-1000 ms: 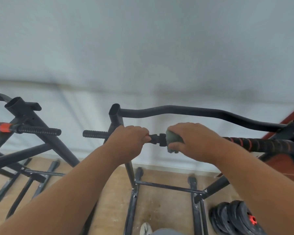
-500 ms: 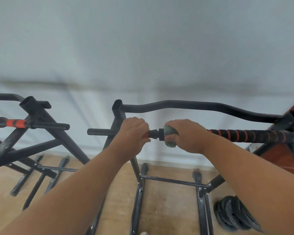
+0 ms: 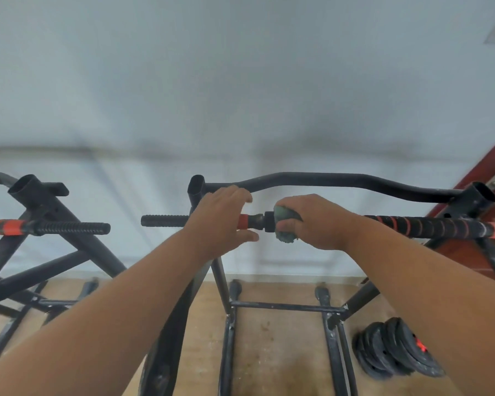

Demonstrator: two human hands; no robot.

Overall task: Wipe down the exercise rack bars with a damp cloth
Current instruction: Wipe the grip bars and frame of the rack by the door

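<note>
Right hand [image 3: 317,221] bunching green cloth [image 3: 285,224] on bar [image 3: 412,226], left hand [image 3: 220,221] loosened

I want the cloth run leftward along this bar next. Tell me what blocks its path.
The left hand does: it is loosely open around the bar just left of the black collar, right beside the cloth in the right hand.

Both hands [image 3: 269,221] on bar [image 3: 412,225], right around cloth [image 3: 285,215].
</note>
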